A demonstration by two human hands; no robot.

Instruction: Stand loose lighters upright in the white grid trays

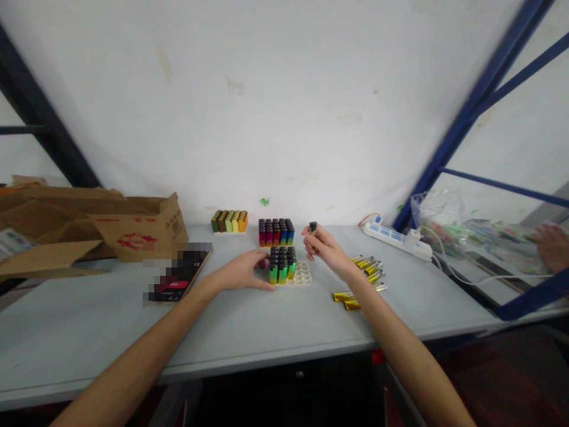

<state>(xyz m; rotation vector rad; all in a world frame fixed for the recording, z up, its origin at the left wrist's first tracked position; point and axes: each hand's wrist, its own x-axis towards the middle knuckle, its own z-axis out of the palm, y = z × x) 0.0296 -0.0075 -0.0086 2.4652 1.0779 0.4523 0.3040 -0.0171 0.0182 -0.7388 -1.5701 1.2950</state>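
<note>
Green-and-yellow lighters (278, 267) with black tops stand upright in rows in a white tray (304, 274), whose right side shows bare round holes. My left hand (244, 270) lies at the left side of this tray, thumb near its front corner and fingers apart beside the lighters; whether it presses on the tray I cannot tell. Raised just right of the tray, my right hand (322, 244) pinches a lighter (313, 227) with its black top up; the fingers hide most of its body. Shiny gold lighters (367, 270) lie loose under and beyond my right forearm.
Behind stand blocks of red-and-blue lighters (276, 232) and yellow-green-brown lighters (230, 221). A dark, partly blurred flat object (180, 274) and cardboard boxes (137, 231) are left. A power strip (397, 239) with cables lies right. A co-worker's hand (551, 246) shows beyond the blue frame (462, 130).
</note>
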